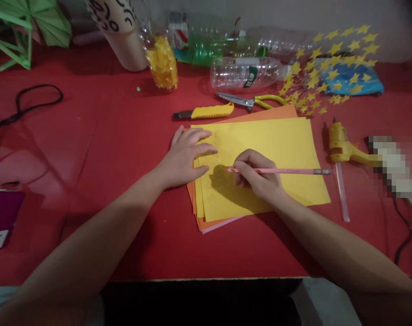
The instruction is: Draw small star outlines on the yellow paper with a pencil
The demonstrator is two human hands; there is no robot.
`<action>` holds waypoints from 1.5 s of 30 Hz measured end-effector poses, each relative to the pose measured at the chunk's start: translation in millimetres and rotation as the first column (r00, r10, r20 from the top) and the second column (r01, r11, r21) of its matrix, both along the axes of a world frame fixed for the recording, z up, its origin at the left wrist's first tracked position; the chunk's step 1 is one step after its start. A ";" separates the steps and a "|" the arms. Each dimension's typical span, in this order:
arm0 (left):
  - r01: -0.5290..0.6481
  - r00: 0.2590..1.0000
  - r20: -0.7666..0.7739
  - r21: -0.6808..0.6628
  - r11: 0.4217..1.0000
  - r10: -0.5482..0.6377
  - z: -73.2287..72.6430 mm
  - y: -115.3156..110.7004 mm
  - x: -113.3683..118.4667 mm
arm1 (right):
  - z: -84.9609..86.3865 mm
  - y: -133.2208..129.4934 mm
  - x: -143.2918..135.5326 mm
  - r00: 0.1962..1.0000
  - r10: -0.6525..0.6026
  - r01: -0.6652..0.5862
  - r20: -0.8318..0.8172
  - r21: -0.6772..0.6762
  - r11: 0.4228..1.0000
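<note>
A stack of coloured sheets lies on the red table, with a yellow sheet of paper (287, 145) on top and an orange sheet (277, 113) showing at its edges. My left hand (188, 156) rests on the left side of the yellow paper, fingers spread. In my right hand (260, 174) is a pink pencil (294, 171), pinched near its tip, with the eraser end pointing right. The tip is over the left half of the sheet; whether it touches the paper I cannot tell. Faint marks show near the paper's left edge.
Behind the paper lie a yellow box cutter (212, 111) and yellow-handled scissors (249, 100). Plastic bottles (246, 72) line the wall, near many yellow paper stars (323, 74). A glue gun (340, 142) with a glue stick lies right. A purple object (3, 213) sits left.
</note>
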State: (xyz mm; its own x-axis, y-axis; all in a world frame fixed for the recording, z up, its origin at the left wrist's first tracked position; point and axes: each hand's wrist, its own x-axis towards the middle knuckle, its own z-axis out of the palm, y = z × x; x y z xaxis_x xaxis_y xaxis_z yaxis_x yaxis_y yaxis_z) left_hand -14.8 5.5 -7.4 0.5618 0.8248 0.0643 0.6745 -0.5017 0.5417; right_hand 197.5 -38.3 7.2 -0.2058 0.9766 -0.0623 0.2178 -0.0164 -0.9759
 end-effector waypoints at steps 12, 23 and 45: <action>-0.089 0.996 0.009 0.064 0.994 0.088 -4.4 -1.2 0.0 | 0.4 3.4 -1.8 0.997 -0.079 0.078 0.000 -0.051 0.996; 0.022 1.000 -0.011 0.014 1.000 -0.022 -2.4 -0.1 -1.1 | 6.5 0.6 1.7 0.969 0.217 -0.229 0.119 0.097 0.969; 0.014 1.000 -0.026 0.016 1.000 -0.014 -0.8 0.2 0.2 | 1.5 -0.5 0.9 0.966 0.210 -0.229 0.151 0.121 0.966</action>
State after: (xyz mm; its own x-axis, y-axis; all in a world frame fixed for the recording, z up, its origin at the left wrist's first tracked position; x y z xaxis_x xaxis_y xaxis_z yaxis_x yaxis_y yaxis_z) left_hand -14.6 5.7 -8.2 0.5749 0.8159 0.0623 0.6812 -0.5194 0.5159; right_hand 198.4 -38.8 8.7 -0.4148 0.9095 0.0257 0.3318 0.1776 -0.9265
